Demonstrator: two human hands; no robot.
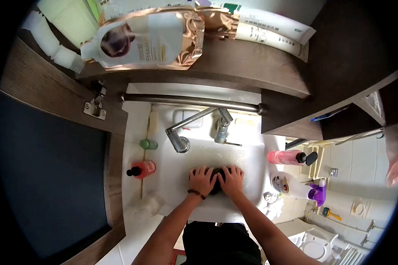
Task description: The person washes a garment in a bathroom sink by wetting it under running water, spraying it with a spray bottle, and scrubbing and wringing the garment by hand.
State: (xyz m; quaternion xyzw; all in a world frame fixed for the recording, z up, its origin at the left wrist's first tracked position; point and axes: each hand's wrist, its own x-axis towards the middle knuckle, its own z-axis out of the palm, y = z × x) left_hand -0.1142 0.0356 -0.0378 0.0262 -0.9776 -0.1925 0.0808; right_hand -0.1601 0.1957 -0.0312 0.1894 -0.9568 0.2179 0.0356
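Note:
Side by side, my left hand (203,180) and my right hand (231,179) press down on a dark bundle (216,187) that looks like cloth. It sits low in the white sink (172,176), in shallow cloudy water. My fingers curl over the bundle from both sides, with the thumbs almost meeting in the middle. Most of the bundle is hidden under the hands. A dark bracelet (197,193) circles my left wrist. Beyond the hands stands the jointed chrome faucet (179,142), with its lever (223,132) to the right.
Left of the sink stand a red pump bottle (143,169) and a small green bottle (149,144). On the right are a pink pump bottle (287,157) and a white spray bottle (292,184). A metal rail (190,102) and a shelf with a shampoo pouch (150,42) hang above.

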